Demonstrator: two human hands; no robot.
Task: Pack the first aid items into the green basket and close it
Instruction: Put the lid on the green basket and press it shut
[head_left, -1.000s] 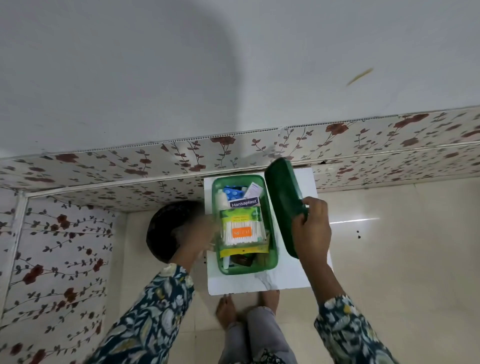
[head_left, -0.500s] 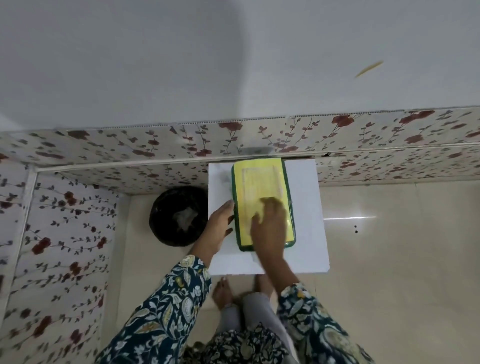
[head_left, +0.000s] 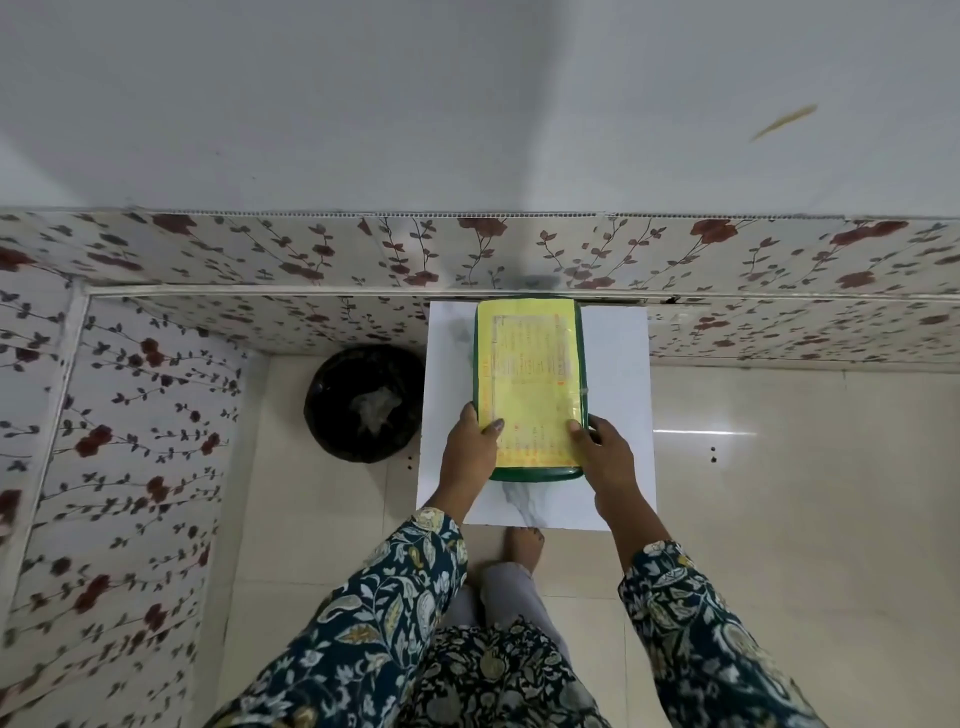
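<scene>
Basket: the green basket (head_left: 535, 472) sits on a small white counter (head_left: 615, 374) against a floral-papered wall, its lid (head_left: 532, 382) on, yellow printed label facing up.
Left hand: the left hand (head_left: 470, 457) grips the near left edge of the basket, thumb laid on the lid.
Right hand: the right hand (head_left: 605, 460) clasps the near right corner, thumb on the label.
Beside the counter: a black bin (head_left: 363, 402) on the tiled floor (head_left: 779, 493).

Floral wall panels (head_left: 156, 415), cream floor tiles (head_left: 779, 493)
</scene>
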